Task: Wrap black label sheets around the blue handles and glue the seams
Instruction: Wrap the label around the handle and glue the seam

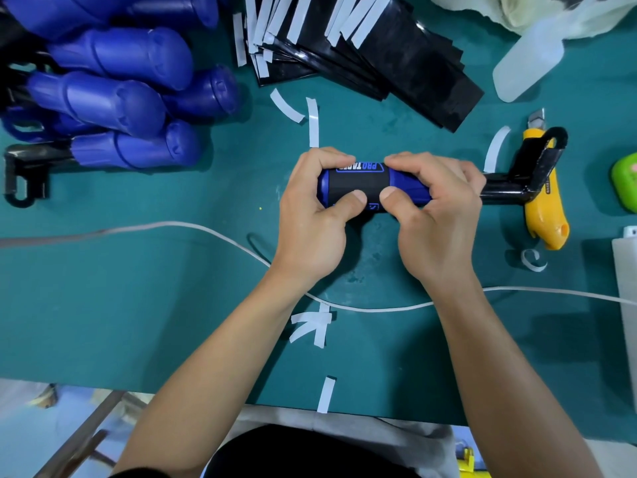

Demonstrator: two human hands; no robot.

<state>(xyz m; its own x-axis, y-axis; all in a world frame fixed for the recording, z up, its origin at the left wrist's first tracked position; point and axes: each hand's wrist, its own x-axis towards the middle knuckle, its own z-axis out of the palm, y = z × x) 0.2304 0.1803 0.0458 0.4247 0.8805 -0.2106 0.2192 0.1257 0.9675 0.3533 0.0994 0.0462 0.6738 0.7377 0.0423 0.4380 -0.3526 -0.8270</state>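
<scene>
Here, mid-table [138, 305], gripped in both hands: a handle [410, 192], lying crosswise, with a label [365, 182] wrapped round its middle. Left hand [310, 215] curled round the handle's left end, fingers over the top, thumb pressed on the label's near side. Right hand [437, 215] curled round the right part likewise, thumb on the label just beside the left thumb. Past the right hand, a black bracket [537, 167] jutting out over a yellow knife [544, 208]. Far left, a pile [113, 98] of bare blue handles. Far centre, a fanned stack [396, 56] of black sheets edged with white. Loose white strips [313, 122] scattered about. Under both forearms, a white cable [206, 229].
</scene>
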